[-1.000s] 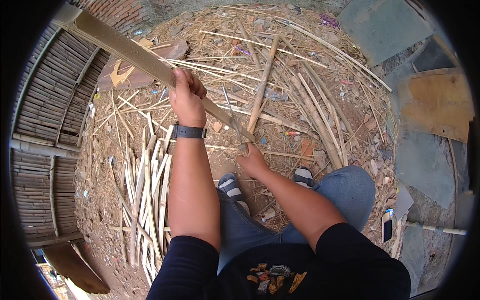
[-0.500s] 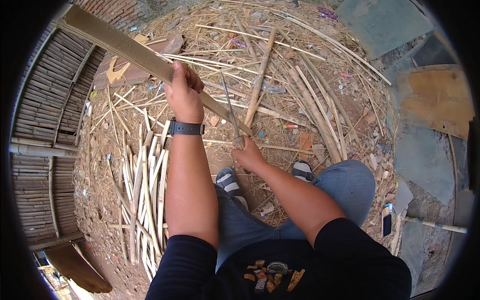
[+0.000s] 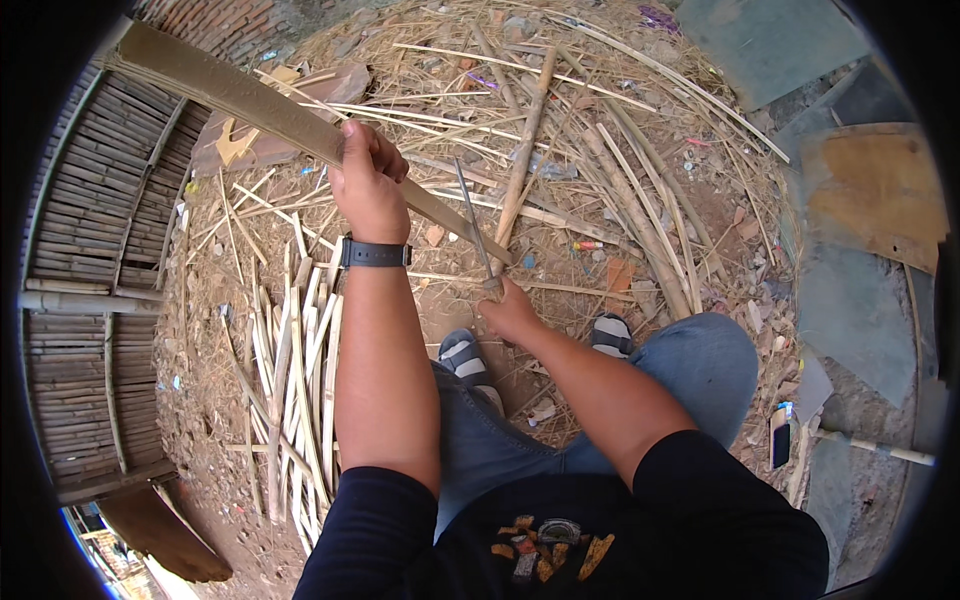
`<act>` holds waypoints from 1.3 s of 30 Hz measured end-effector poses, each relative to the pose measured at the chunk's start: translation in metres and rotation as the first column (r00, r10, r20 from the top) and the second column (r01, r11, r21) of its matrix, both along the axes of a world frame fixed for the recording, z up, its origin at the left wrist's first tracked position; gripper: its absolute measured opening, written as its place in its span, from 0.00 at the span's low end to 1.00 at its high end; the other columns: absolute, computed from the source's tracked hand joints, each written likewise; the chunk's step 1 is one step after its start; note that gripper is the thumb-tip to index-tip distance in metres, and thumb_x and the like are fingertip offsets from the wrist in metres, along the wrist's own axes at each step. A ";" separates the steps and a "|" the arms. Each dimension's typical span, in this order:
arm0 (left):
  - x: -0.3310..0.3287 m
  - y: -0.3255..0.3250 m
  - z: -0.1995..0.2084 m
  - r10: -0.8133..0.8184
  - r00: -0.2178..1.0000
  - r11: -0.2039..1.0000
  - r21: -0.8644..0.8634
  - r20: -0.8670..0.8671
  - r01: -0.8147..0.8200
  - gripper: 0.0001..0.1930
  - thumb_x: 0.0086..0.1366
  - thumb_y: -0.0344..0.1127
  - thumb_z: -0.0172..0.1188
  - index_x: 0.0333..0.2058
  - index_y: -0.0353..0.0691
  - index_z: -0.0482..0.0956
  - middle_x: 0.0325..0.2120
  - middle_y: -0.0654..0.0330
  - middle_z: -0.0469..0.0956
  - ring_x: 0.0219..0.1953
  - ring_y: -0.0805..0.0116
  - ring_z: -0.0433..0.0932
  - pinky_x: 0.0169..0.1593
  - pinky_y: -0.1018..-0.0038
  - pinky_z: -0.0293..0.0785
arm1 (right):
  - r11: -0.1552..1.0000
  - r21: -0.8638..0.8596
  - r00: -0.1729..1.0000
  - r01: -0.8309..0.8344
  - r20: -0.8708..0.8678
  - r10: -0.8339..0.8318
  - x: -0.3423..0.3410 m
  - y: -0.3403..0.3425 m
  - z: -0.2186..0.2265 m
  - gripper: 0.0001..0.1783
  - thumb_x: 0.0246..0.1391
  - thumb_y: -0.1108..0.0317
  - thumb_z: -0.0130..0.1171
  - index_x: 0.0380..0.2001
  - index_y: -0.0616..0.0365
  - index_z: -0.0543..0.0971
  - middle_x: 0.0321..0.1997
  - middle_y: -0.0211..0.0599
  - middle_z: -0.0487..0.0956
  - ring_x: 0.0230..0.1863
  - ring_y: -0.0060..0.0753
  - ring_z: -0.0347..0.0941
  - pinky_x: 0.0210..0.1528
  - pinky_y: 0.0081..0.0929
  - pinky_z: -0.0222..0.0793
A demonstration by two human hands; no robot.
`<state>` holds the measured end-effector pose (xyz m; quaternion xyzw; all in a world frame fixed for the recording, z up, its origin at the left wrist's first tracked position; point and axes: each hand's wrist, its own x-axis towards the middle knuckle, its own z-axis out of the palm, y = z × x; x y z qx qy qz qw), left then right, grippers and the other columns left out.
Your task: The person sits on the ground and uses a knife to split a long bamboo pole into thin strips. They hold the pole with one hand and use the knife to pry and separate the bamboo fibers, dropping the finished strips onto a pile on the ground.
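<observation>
My left hand (image 3: pixel 368 190) is closed round a long, flat tan bamboo slat (image 3: pixel 240 103), which slants from the upper left down toward the middle of the view. My right hand (image 3: pixel 514 314) grips a long, narrow-bladed knife (image 3: pixel 471 215) by its handle, most of which the fingers hide. The grey blade points up and away, crossing close to the slat's lower end. Whether the edge touches the slat I cannot tell.
Pale split-bamboo strips (image 3: pixel 308 370) lie piled left of my legs. Bamboo poles (image 3: pixel 635 225) and straw litter the ground ahead. A bamboo-slat panel (image 3: pixel 75 390) stands at far left, grey sheets (image 3: pixel 855 320) lie at right, and a phone (image 3: pixel 780 440) lies near my right knee.
My right hand and the knife have shifted slightly right and down in the view. My left hand keeps its hold on the slat, almost unmoved.
</observation>
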<state>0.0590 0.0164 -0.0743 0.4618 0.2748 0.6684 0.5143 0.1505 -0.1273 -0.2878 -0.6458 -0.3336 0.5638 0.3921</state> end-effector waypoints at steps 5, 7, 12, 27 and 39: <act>-0.003 0.002 0.001 0.029 0.999 0.999 -0.042 0.015 -0.029 0.20 0.70 0.52 0.52 0.24 0.47 0.63 0.16 0.68 0.54 0.18 0.75 0.53 0.26 0.75 0.52 | 0.985 -0.173 0.995 0.002 -0.101 -0.020 0.007 -0.001 -0.021 0.28 0.48 0.66 0.59 0.54 0.62 0.69 0.28 0.43 0.79 0.20 0.32 0.76 0.22 0.31 0.72; -0.004 0.002 0.000 0.028 1.000 0.999 -0.043 0.015 -0.027 0.20 0.70 0.52 0.52 0.24 0.47 0.63 0.16 0.69 0.54 0.18 0.75 0.53 0.25 0.75 0.52 | 0.993 -0.120 0.990 -0.003 -0.139 -0.014 0.003 -0.002 -0.009 0.28 0.48 0.66 0.59 0.53 0.63 0.69 0.28 0.43 0.79 0.20 0.32 0.77 0.22 0.31 0.72; 0.006 -0.003 0.002 0.012 1.000 1.000 -0.010 -0.002 -0.012 0.19 0.71 0.50 0.51 0.24 0.46 0.62 0.16 0.69 0.54 0.17 0.77 0.53 0.22 0.76 0.51 | 0.999 -0.030 0.997 0.028 0.066 -0.026 -0.004 -0.003 -0.010 0.25 0.46 0.67 0.58 0.49 0.65 0.72 0.28 0.45 0.79 0.20 0.35 0.77 0.22 0.32 0.72; -0.030 -0.031 0.071 -0.094 0.980 0.994 0.069 0.177 0.083 0.22 0.72 0.56 0.47 0.25 0.48 0.62 0.15 0.70 0.53 0.17 0.77 0.51 0.24 0.77 0.51 | 0.947 0.213 0.946 0.239 -0.269 -0.179 0.032 0.026 0.141 0.10 0.53 0.72 0.59 0.36 0.55 0.69 0.21 0.26 0.68 0.16 0.18 0.61 0.18 0.21 0.61; -0.066 -0.077 0.137 -0.459 0.764 0.855 0.460 0.453 0.241 0.22 0.73 0.56 0.43 0.27 0.47 0.66 0.15 0.70 0.56 0.17 0.76 0.54 0.26 0.76 0.55 | 0.858 0.512 0.941 -0.028 0.302 -0.150 0.092 -0.027 0.233 0.23 0.52 0.63 0.62 0.46 0.65 0.71 0.29 0.40 0.78 0.29 0.40 0.76 0.34 0.35 0.71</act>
